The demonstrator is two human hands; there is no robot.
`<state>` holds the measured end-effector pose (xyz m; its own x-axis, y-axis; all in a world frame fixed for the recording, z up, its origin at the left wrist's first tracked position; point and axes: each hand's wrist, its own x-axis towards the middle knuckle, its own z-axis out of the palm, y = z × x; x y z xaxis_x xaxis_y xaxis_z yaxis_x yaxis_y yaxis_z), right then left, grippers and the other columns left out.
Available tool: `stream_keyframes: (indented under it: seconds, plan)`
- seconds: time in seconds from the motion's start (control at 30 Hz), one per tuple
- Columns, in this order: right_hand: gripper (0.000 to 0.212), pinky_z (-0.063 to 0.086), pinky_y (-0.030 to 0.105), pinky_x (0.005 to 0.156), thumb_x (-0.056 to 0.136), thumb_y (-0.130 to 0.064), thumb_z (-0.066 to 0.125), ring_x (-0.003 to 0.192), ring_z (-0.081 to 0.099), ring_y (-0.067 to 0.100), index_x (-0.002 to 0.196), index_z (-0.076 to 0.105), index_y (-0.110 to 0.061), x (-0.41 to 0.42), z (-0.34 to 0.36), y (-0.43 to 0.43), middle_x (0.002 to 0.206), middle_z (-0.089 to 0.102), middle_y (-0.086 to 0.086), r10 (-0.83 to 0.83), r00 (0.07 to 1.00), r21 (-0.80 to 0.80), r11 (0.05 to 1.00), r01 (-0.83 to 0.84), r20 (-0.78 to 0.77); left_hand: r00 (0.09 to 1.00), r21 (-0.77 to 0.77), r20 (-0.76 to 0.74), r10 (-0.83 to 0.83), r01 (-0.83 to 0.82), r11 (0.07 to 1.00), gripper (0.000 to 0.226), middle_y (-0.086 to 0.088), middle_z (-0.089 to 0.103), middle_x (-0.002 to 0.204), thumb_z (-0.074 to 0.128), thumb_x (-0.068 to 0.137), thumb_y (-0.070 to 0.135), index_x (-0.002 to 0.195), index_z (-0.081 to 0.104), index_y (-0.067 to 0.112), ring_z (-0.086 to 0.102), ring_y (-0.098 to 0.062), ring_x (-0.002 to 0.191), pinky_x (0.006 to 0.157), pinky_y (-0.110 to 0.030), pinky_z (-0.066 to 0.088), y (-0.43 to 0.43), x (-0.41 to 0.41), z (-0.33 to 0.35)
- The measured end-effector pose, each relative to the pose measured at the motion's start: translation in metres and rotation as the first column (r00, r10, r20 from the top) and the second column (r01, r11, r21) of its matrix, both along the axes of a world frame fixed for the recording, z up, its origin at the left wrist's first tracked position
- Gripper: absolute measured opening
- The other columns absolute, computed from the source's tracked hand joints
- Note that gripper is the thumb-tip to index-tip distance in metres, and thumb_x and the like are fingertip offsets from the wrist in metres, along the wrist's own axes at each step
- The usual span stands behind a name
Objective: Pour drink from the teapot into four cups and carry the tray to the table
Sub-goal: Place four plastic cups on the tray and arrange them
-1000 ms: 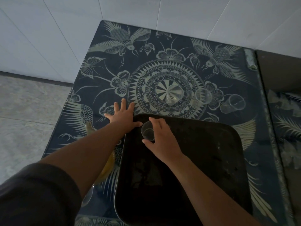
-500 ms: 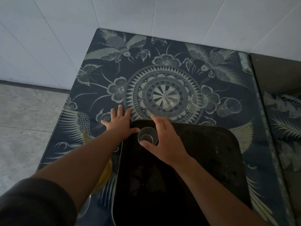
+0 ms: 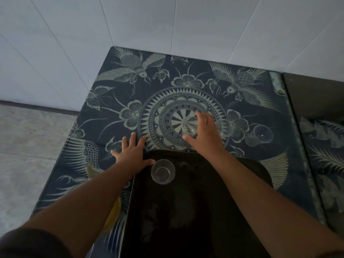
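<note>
A clear cup [image 3: 162, 171] stands upright on the black tray [image 3: 242, 175], near its far left corner. My left hand [image 3: 133, 155] lies flat on the patterned table [image 3: 111, 112] with its thumb on the tray's rim. My right hand [image 3: 204, 131] is out over the table's centre, with fingers and thumb curled round a second clear cup [image 3: 188, 125]. Just right of it stands a third cup [image 3: 225, 127], and a fourth cup [image 3: 260, 135] lies tilted further right. A yellowish object [image 3: 113, 211], possibly the teapot, is mostly hidden under my left forearm.
The table stands in a corner of white tiled wall [image 3: 167, 25]. A grey floor [image 3: 28, 146] lies off its left edge. A second dark surface [image 3: 316, 101] adjoins it on the right.
My right hand has let go of the cup on the tray and moved forward to the cup at the table's centre. My left hand has stayed in place.
</note>
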<state>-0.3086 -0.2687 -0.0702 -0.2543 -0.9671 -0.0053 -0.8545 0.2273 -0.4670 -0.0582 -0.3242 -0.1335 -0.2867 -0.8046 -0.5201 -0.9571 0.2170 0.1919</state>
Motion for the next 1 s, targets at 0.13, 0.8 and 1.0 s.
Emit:
stream_keyframes:
  seconds: [0.13, 0.8, 1.0]
  plan:
    - [0.100, 0.044, 0.045, 0.105, 0.081, -0.044, 0.074, 0.140, 0.035, 0.027, 0.154, 0.012, -0.015, -0.006, -0.011, -0.011, 0.158, 0.022, 0.009, 0.013, 0.999, 0.064, 0.998, -0.015, 0.031, 1.000, -0.012, 0.011, -0.004, 0.005, 1.000, 0.109, -0.002, -0.015, 0.173, 0.065, 0.082, 0.074, 0.163, 0.000, 0.039, -0.012, -0.038, 0.159, 0.113, -0.082, 0.017, 0.000, 0.001, -0.003]
    - [0.077, 0.041, 0.022, 0.091, 0.080, -0.035, 0.078, 0.116, 0.048, 0.006, 0.144, 0.037, -0.018, -0.007, -0.008, 0.060, 0.135, 0.044, -0.004, 0.097, 0.985, -0.106, 0.991, -0.083, 0.140, 1.000, -0.011, 0.000, -0.007, 0.007, 1.000, 0.108, -0.003, -0.015, 0.174, 0.067, 0.083, 0.070, 0.164, 0.003, 0.035, -0.012, -0.039, 0.158, 0.113, -0.083, 0.014, 0.001, 0.000, 0.005]
    - [0.080, 0.033, 0.010, 0.092, 0.078, -0.030, 0.080, 0.117, 0.046, 0.005, 0.145, 0.038, -0.016, 0.003, -0.015, 0.090, 0.131, 0.045, -0.002, 0.088, 0.982, -0.092, 0.993, -0.073, 0.170, 1.000, -0.013, 0.002, -0.005, 0.005, 1.000, 0.107, -0.002, -0.016, 0.173, 0.067, 0.084, 0.069, 0.164, 0.003, 0.036, -0.012, -0.039, 0.158, 0.112, -0.083, 0.015, 0.001, 0.000, 0.003]
